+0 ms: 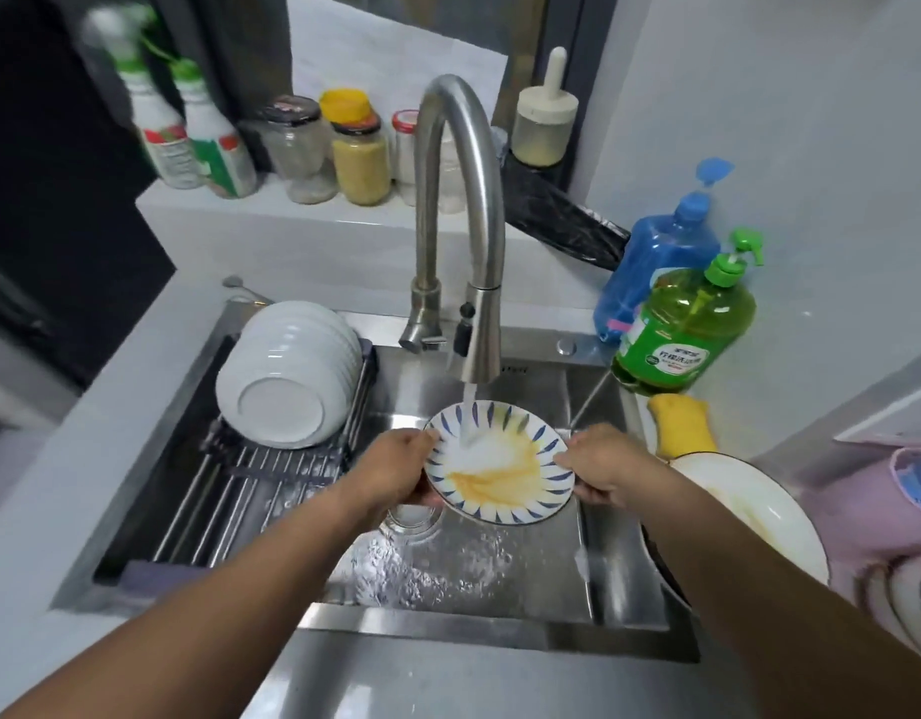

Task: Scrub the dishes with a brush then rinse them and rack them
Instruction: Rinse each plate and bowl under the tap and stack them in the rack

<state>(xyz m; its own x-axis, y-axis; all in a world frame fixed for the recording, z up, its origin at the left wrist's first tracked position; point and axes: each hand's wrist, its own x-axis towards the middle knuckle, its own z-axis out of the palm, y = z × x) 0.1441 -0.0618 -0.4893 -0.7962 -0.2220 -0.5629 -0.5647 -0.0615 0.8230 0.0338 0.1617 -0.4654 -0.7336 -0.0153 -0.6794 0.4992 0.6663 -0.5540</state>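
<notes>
A small plate [499,472] with blue leaf marks on its rim and yellow sauce smeared inside is held over the steel sink [499,614]. Water runs from the faucet [473,345] onto the plate's upper part. My left hand [396,467] grips the plate's left edge, and my right hand [601,472] grips its right edge. A stack of white bowls [292,371] lies tipped on the dish rack [230,490] across the sink's left side. A yellow brush or sponge [681,422] sits on the counter to the right.
A white plate with yellow residue [759,511] lies on the right counter, with more white dishes [899,594] near a pink cloth. Green [681,329] and blue [655,267] soap bottles stand at the back right. Jars and bottles line the ledge behind the faucet.
</notes>
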